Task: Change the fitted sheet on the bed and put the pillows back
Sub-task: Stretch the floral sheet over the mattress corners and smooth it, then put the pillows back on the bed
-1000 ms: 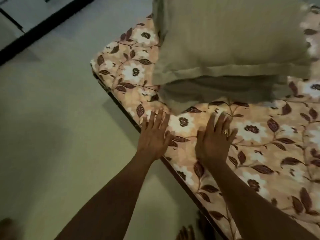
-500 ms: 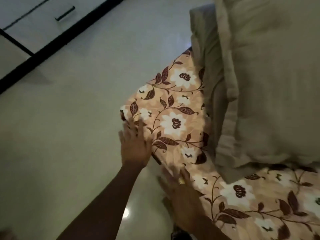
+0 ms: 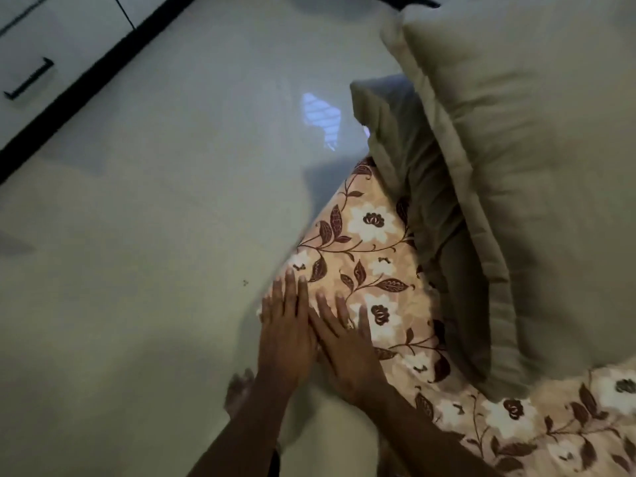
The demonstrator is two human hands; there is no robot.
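Observation:
A peach fitted sheet (image 3: 375, 256) with white flowers and brown leaves covers the bed corner. Two olive-grey pillows are stacked on it at the right: the large top pillow (image 3: 537, 173) and a lower pillow (image 3: 406, 146) poking out beneath it. My left hand (image 3: 285, 335) lies flat with straight fingers on the sheet at the corner's edge. My right hand (image 3: 344, 349) lies flat beside it, fingers spread, touching the left hand. Neither hand holds anything.
Pale glossy floor (image 3: 155, 235) spreads to the left of the bed with a window reflection on it. A white cabinet with a black handle (image 3: 29, 79) and black base strip stands at the top left. My foot (image 3: 241, 390) shows below the bed corner.
Both hands have slid along the sheet toward the bed corner and come together side by side. The view has swung, putting the pillows at the right.

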